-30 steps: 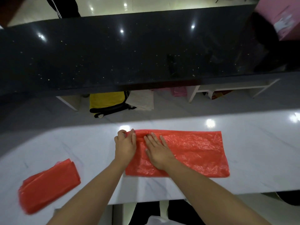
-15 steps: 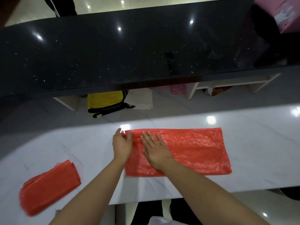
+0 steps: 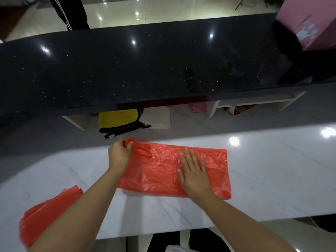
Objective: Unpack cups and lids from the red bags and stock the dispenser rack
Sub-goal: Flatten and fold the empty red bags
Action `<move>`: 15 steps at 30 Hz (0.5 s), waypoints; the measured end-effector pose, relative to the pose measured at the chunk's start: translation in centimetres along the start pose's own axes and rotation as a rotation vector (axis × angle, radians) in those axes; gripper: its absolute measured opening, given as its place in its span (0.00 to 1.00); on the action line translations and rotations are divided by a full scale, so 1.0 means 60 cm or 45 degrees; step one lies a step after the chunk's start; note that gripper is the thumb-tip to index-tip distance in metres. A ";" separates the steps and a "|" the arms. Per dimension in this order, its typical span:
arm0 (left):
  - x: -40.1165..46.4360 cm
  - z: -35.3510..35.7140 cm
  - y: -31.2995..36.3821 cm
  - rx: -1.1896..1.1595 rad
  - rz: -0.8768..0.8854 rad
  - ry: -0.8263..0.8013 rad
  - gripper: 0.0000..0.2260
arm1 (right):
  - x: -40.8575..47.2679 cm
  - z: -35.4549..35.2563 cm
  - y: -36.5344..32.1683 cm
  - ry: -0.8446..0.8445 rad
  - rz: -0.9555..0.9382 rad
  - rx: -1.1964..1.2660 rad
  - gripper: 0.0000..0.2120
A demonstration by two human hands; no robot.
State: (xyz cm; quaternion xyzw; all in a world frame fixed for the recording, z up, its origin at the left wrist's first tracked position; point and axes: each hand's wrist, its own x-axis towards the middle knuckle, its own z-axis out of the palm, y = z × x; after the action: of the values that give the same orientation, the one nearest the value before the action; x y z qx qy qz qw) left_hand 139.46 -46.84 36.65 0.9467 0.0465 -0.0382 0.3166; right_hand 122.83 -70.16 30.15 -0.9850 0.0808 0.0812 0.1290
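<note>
An empty red plastic bag (image 3: 160, 170) lies flattened on the white marble counter (image 3: 272, 179). My left hand (image 3: 119, 154) pinches the bag's bunched handle end at its far left corner. My right hand (image 3: 194, 173) lies flat, palm down with fingers spread, on the right half of the bag. A second red bag (image 3: 45, 213), folded, rests on the counter at the near left, partly behind my left forearm. No cups, lids or dispenser rack show in this view.
A raised black glossy countertop (image 3: 145, 66) runs across behind the white one. Under it sit a yellow and black bag (image 3: 118, 120) and white shelf frames (image 3: 254, 102). A pink box (image 3: 307, 22) stands at the far right. A person's legs (image 3: 71, 13) appear at the top left.
My right hand has slid rightward across the bag, from next to my left hand to the bag's right half. My left hand now grips the bunched handle end.
</note>
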 end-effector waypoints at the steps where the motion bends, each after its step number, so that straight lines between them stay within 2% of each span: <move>1: 0.006 -0.009 0.004 0.016 0.035 0.010 0.07 | -0.001 0.006 0.002 -0.034 0.016 -0.015 0.30; 4: 0.017 -0.026 0.021 0.074 0.132 0.017 0.06 | 0.004 0.026 -0.009 -0.126 0.038 -0.050 0.31; 7: 0.015 -0.034 0.048 0.110 0.230 0.004 0.05 | 0.012 0.031 -0.027 -0.104 0.075 -0.022 0.31; 10: 0.007 -0.039 0.077 0.130 0.286 -0.037 0.07 | 0.014 0.029 -0.043 -0.049 -0.002 0.034 0.30; 15: -0.012 -0.046 0.138 0.177 0.290 -0.174 0.08 | 0.015 0.038 -0.057 -0.119 -0.082 -0.032 0.30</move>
State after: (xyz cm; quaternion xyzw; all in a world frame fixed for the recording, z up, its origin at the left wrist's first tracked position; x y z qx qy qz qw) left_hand 139.82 -51.83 43.84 0.9607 -0.0856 -0.0693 0.2549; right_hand 124.01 -66.39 28.62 -0.9838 0.0418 0.1238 0.1227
